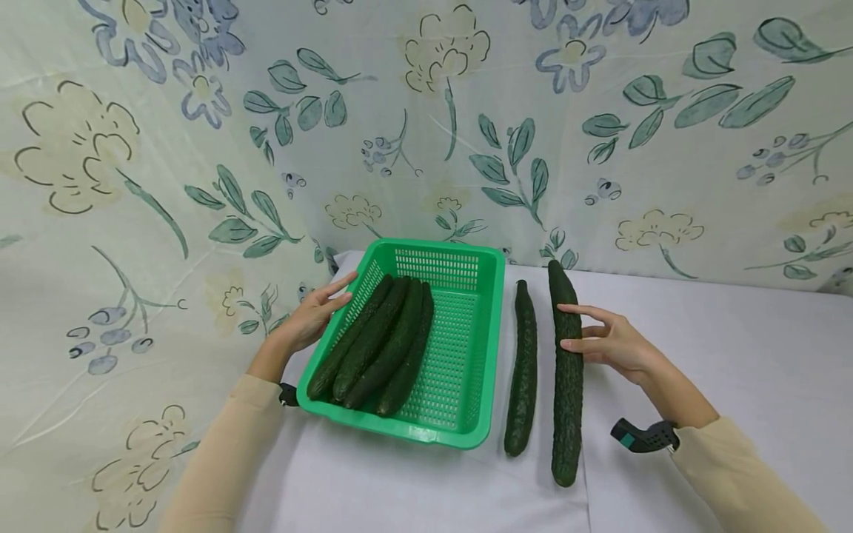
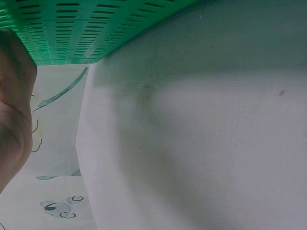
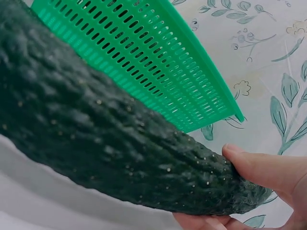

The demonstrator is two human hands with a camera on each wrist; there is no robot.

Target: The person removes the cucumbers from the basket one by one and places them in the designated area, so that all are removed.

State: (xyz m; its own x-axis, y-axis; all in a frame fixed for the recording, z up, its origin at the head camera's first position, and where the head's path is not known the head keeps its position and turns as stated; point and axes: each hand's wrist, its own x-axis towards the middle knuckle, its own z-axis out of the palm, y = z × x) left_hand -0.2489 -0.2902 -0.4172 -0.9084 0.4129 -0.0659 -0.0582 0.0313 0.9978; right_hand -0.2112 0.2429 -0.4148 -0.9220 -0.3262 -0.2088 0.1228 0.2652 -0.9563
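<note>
My right hand (image 1: 616, 342) pinches a long dark green cucumber (image 1: 568, 400) around its upper part. The right wrist view shows the thumb (image 3: 249, 165) on one side of this bumpy cucumber (image 3: 115, 139) and fingers on the other. Another cucumber (image 1: 523, 377) lies just left of it on the white cloth. At the left, my left hand (image 1: 313, 314) rests with fairly straight fingers against the side of a green plastic basket (image 1: 500, 318). Several cucumbers (image 1: 373, 340) lie side by side in the basket's left half. In the left wrist view, the left hand (image 2: 14, 105) is only partly visible beside the basket (image 2: 72, 33).
White cloth (image 1: 666, 311) covers the table. Behind it and at the left hangs a flower-patterned curtain (image 1: 426, 133). A black wrist device (image 1: 645, 437) sits at the right wrist.
</note>
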